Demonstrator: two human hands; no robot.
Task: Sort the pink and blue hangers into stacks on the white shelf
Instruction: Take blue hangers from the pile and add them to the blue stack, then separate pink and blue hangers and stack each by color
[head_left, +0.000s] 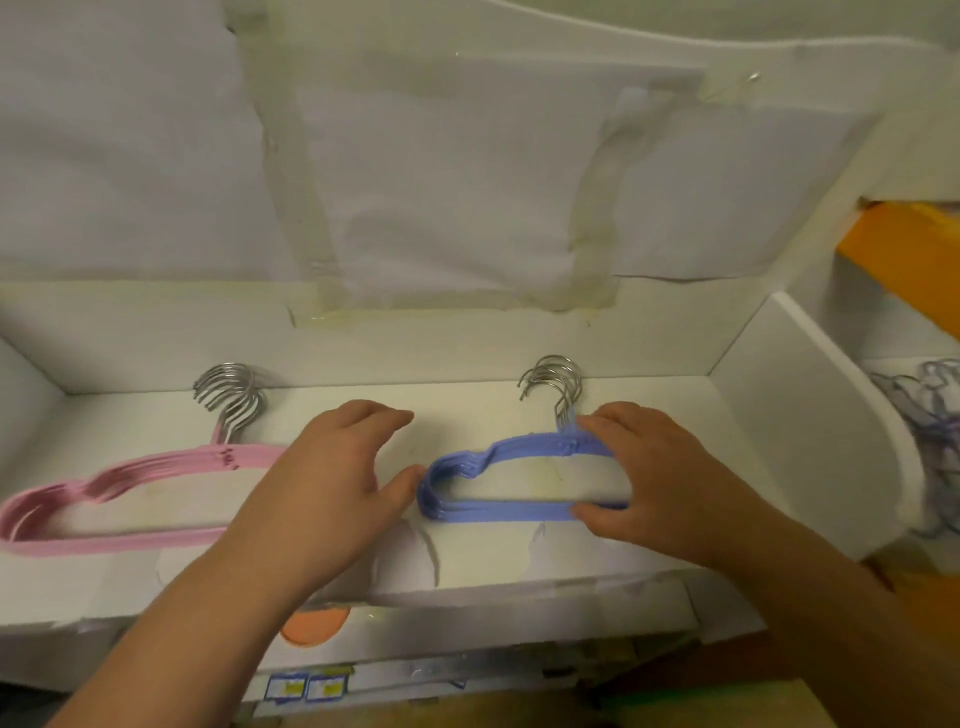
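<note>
A stack of several pink hangers (104, 488) lies flat on the white shelf (467, 395) at the left, metal hooks toward the back wall. A stack of several blue hangers (498, 512) lies at the centre right, hooks also at the back. My right hand (660, 483) grips the right half of the blue stack, fingers over the top bar and thumb on the bottom bar. My left hand (332, 483) covers the right end of the pink stack, its fingers curved and raised, its thumb touching the left end of the blue stack.
The shelf has a white back wall patched with tape and a side panel (810, 415) at the right. Beyond that panel lie more bluish hangers (935, 415). An orange surface (909, 249) shows at the upper right. The shelf's front edge (467, 613) runs below my wrists.
</note>
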